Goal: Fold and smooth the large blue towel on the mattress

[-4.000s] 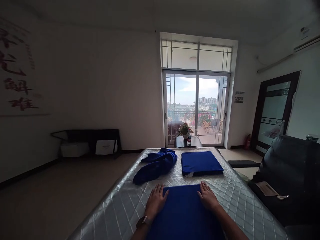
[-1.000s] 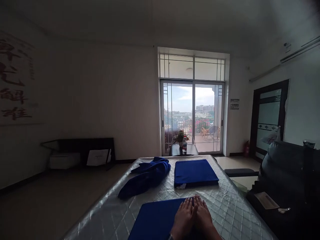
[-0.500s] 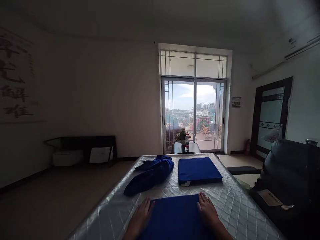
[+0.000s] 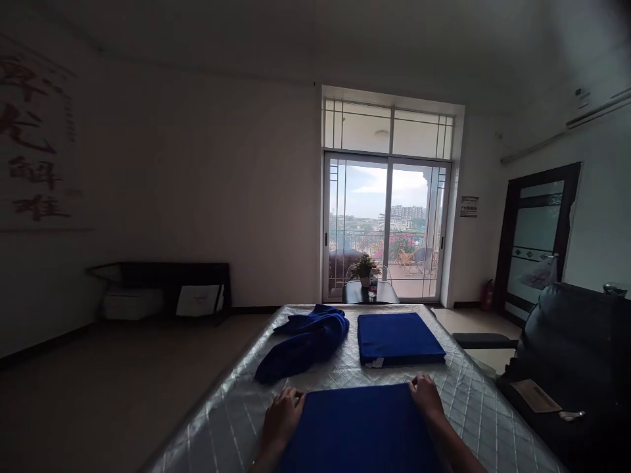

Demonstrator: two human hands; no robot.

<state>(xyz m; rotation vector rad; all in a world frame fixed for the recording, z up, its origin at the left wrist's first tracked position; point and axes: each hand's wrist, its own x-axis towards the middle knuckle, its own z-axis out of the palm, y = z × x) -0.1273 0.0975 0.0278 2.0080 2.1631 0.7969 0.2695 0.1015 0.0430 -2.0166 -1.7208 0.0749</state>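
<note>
A flat, folded blue cloth (image 4: 362,427) lies at the near end of the silver quilted surface, its lower part cut off by the picture's edge. At its far left corner, my left hand (image 4: 282,415) has its fingers curled and pinches the edge. My right hand (image 4: 426,398) grips the far right corner the same way. Beyond them sits a neat folded blue stack (image 4: 400,336) with a small white tag at its front edge. To the left of that stack lies a crumpled blue cloth (image 4: 305,345).
The quilted silver surface (image 4: 221,407) stretches away toward a small dark table (image 4: 352,293) with a potted plant (image 4: 365,268) and a bottle (image 4: 373,282). On the right stands a black chair (image 4: 557,341) with a brown flat item (image 4: 536,396) on it. Glass sliding doors (image 4: 357,210) stand behind.
My fingers, stretched flat along the cloth's sides before, have curled in at its far corners. My right hand has shifted rightward. The view has turned slightly left.
</note>
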